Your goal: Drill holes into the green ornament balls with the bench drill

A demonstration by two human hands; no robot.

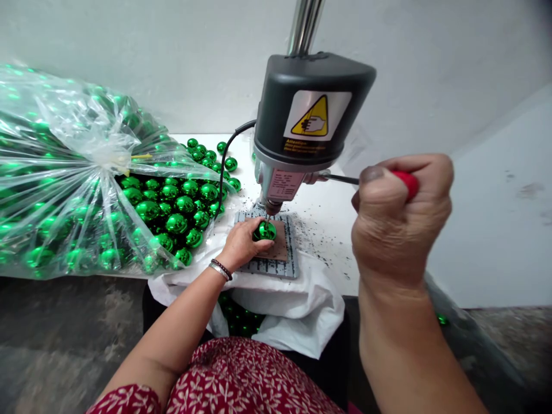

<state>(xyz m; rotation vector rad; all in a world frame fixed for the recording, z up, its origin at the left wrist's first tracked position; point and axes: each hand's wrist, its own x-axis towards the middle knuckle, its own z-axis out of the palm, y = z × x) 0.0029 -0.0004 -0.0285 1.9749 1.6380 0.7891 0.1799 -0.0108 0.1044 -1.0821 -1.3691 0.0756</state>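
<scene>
My left hand grips a shiny green ball from its left side, holding it on a brown pad over the grey slotted base plate. Directly above the ball is the chuck of a bench drill press, its bit at the ball's top; whether it has gone in I cannot tell. On the right, my right hand is closed around the red knob of the drill's feed lever.
A clear plastic bag at left spills many green balls onto the white table. Dark shavings lie around the base. A black cable hangs beside the drill. A white sack with green balls inside sits at my lap.
</scene>
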